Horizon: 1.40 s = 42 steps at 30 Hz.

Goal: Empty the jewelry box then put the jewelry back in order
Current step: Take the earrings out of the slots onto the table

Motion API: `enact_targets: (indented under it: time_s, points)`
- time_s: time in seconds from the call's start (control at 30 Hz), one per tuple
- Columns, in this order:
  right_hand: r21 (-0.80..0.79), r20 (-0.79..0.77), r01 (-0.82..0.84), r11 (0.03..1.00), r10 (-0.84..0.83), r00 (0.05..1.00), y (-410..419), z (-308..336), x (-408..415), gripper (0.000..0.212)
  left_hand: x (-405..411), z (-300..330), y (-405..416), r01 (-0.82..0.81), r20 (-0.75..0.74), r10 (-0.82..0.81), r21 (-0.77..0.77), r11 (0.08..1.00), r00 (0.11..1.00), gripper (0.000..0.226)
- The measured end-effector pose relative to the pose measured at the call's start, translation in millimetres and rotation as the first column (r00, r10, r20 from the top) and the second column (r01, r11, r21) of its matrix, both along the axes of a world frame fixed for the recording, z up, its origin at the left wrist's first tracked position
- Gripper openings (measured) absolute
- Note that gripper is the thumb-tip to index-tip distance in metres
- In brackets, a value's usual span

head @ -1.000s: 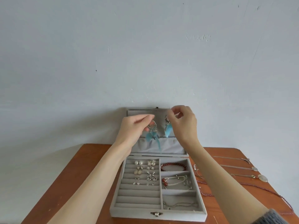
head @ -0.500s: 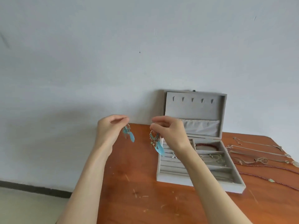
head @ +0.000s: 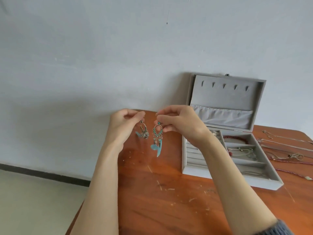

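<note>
Left hand (head: 125, 124): at about 9 o'clock from the jewelry box (head: 225, 133), above the table (head: 152, 200); thumb and fingertips pinch the hook of the left feather earring (head: 143, 132), which dangles free.
Left earring risk: the hold is on the thin hook alone, so a slight slackening could, I judge, drop it onto the wood or over the table's edge at 7 o'clock.
Right hand (head: 177, 122): just right of the left hand, fingers pinching the top of the right feather earring (head: 157, 139); its blue feathers hang toward 6 o'clock.
Tangle risk: the two earrings hang near each other, apart; swinging them together could snag chains or feathers.
Box: lid upright, at 3 o'clock from the hands; a red bracelet (head: 235, 139) and other pieces remain inside, so emptying looks unfinished.
Necklaces (head: 288, 150): laid out on the table at 3 o'clock from the box; a sleeve passing over could drag them.
</note>
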State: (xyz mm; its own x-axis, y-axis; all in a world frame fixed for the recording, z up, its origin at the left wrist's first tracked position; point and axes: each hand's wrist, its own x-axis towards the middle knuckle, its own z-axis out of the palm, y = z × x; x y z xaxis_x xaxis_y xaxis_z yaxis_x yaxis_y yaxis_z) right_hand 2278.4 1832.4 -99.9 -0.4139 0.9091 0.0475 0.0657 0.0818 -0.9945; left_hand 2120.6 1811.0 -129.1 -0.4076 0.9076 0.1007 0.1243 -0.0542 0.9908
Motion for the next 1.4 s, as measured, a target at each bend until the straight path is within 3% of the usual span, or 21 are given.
enact_targets:
  time_s: [0.1, 0.2, 0.33, 0.6, 0.8, 1.0, 1.23, 1.4]
  points:
    - [-0.101, -0.058, -0.191, 0.976, 0.186, 0.981, -1, 8, 4, 0.007, -4, 2, 0, 0.039, -0.051, -0.038, 0.018, 0.999, 0.998, 0.009]
    - [-0.14, 0.07, -0.265, 0.954, 0.276, 0.959, 0, 3, 1, 0.008, -8, 1, 0, 0.04, -0.11, -0.04, -0.005, 0.999, 0.993, 0.013]
    - [-0.066, 0.43, -0.175, 0.982, 0.186, 0.883, 9, -22, -13, 0.014, -10, -13, 3, 0.06, -0.226, -0.099, -0.176, 0.983, 0.969, 0.013]
    - [0.13, 0.582, -0.005, 0.991, -0.072, 0.81, 26, -44, -31, 0.014, -11, -24, 11, 0.06, -0.282, -0.121, -0.215, 0.975, 0.952, 0.01]
    - [0.21, 0.585, 0.101, 0.973, -0.208, 0.784, 33, -57, -34, 0.008, -8, -32, 20, -0.07, -0.438, -0.01, -0.165, 0.984, 0.899, 0.016]
    - [0.25, 0.561, 0.168, 0.954, -0.284, 0.778, 37, -67, -39, 0.009, -8, -38, 22, -0.151, -0.446, 0.054, -0.187, 0.971, 0.894, 0.023]
    - [0.294, 0.604, 0.12, 0.948, -0.281, 0.746, 36, -63, -31, 0.019, -10, -43, 28, -0.137, -0.54, -0.034, -0.273, 0.952, 0.841, 0.027]
    - [0.316, 0.545, 0.089, 0.944, -0.258, 0.798, 33, -34, -8, 0.02, -6, -37, 26, -0.16, -0.531, 0.051, -0.161, 0.974, 0.846, 0.027]
